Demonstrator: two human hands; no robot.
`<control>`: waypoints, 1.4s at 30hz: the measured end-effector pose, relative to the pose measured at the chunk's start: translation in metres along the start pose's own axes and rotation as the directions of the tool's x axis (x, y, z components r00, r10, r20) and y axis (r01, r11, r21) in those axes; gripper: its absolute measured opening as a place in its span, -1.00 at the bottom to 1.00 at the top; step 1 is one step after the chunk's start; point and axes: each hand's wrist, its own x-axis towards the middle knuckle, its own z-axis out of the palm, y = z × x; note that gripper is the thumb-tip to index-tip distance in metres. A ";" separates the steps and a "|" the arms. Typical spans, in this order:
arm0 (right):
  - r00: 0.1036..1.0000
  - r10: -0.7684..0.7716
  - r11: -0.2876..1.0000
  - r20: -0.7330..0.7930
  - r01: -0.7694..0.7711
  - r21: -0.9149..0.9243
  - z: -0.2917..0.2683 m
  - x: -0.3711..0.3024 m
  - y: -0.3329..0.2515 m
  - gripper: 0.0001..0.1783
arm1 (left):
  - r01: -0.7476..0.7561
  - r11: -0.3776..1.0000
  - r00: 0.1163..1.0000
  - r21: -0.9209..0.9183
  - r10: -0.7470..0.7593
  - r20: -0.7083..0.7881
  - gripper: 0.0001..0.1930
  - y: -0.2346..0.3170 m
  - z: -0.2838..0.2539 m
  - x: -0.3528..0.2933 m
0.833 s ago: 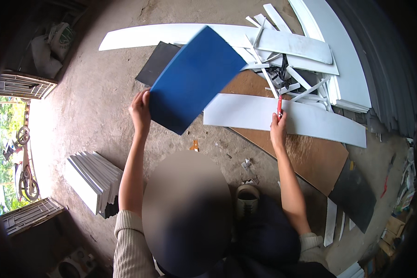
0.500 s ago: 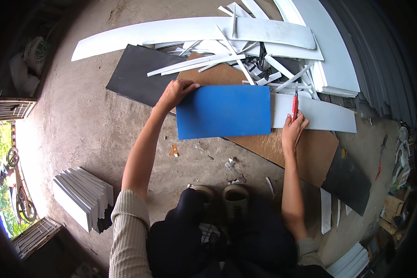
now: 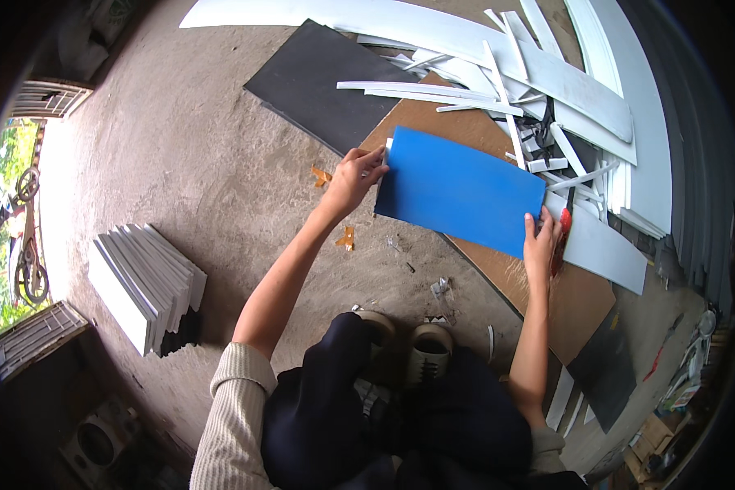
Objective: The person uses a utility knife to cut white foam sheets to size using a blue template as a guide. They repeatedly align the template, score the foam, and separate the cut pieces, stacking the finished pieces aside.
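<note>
Rough grey concrete floor (image 3: 180,188) fills this open workshop, daylight pouring in through a doorway at nine o'clock. Nearest of all, the person crouches with both shoes (image 3: 404,347) planted at six o'clock, arms reaching forward. A stack of white panels (image 3: 143,282) stands on edge at eight o'clock, well apart from the work.

Moving out, the left hand (image 3: 353,178) has its fingers closed over the left short edge of a blue sheet (image 3: 461,189), thumb below and fingertips on top. The right hand (image 3: 541,245) is pressed against the sheet's lower right corner, and a red-handled tool (image 3: 563,233) sits tucked in that same hand; whether those fingers wrap the sheet's edge or only push against it cannot be told. So the sheet spans from one grip to the other, dead centre, running from eleven to four o'clock between them. Held at two opposite ends like that, it looks steadied flat and square, probably so it can sit level on what lies beneath.

Under it, a brown board (image 3: 563,298) lies on the floor, serving as the work base. Beyond, at twelve o'clock, a dark grey sheet (image 3: 327,82) lies flat, and past that, from twelve round to two, a tangle of white strips and offcuts (image 3: 506,90) piles over long white panels (image 3: 367,16).
</note>
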 end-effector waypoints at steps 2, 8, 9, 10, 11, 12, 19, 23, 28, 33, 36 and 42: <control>0.999 -0.026 1.000 0.034 0.025 0.015 0.006 0.004 -0.010 -0.43 | 0.015 0.999 1.000 0.044 -0.016 0.025 -0.60 0.000 0.001 -0.001; 0.995 -0.082 0.996 0.057 0.081 0.026 0.009 0.024 -0.007 -0.41 | -0.002 0.997 0.999 0.073 -0.001 0.046 -0.63 0.003 -0.005 0.002; 0.995 -0.080 0.997 0.053 0.079 0.021 0.010 0.025 -0.006 -0.42 | -0.020 0.993 0.999 0.113 0.014 0.049 -0.64 0.005 -0.007 0.003; 0.996 -0.078 0.997 0.048 0.078 0.015 0.010 0.026 -0.004 -0.43 | -0.037 0.988 0.998 0.153 0.030 0.051 -0.65 0.007 -0.008 0.004; 0.996 -0.077 0.997 0.044 0.077 0.009 0.010 0.026 -0.002 -0.43 | -0.001 0.991 0.998 0.136 -0.009 0.067 -0.63 0.010 -0.007 0.004; 0.996 -0.071 0.997 0.045 0.071 0.021 0.011 0.026 -0.004 -0.44 | -0.004 0.991 0.998 0.134 -0.005 0.066 -0.62 0.010 -0.007 0.003; 0.997 -0.072 0.995 0.042 0.069 0.073 0.008 0.024 -0.006 -0.44 | 0.040 0.997 0.996 0.063 -0.045 0.080 -0.57 0.008 -0.009 0.001; 0.995 -0.083 0.994 0.061 0.078 0.080 0.010 0.025 -0.003 -0.42 | 0.057 0.987 0.995 0.153 -0.068 0.066 -0.58 0.006 -0.009 0.000; 0.995 -0.051 0.971 0.082 0.030 0.236 0.010 0.031 0.012 -0.42 | 0.076 0.977 0.992 0.198 -0.094 0.084 -0.59 0.007 -0.003 0.007; 0.995 -0.079 0.994 0.058 0.074 0.082 0.008 0.031 0.004 -0.40 | 0.128 0.972 0.976 0.196 -0.158 0.151 -0.44 0.002 0.006 0.010; 0.994 -0.061 0.995 0.089 0.053 0.082 0.006 0.034 -0.005 -0.40 | 0.165 0.980 0.953 0.112 -0.188 0.239 -0.31 -0.010 0.003 0.017; 0.980 0.018 0.888 0.197 -0.106 0.447 0.001 0.034 0.006 -0.38 | -0.007 0.968 0.977 0.250 -0.046 0.206 -0.35 -0.009 0.004 0.022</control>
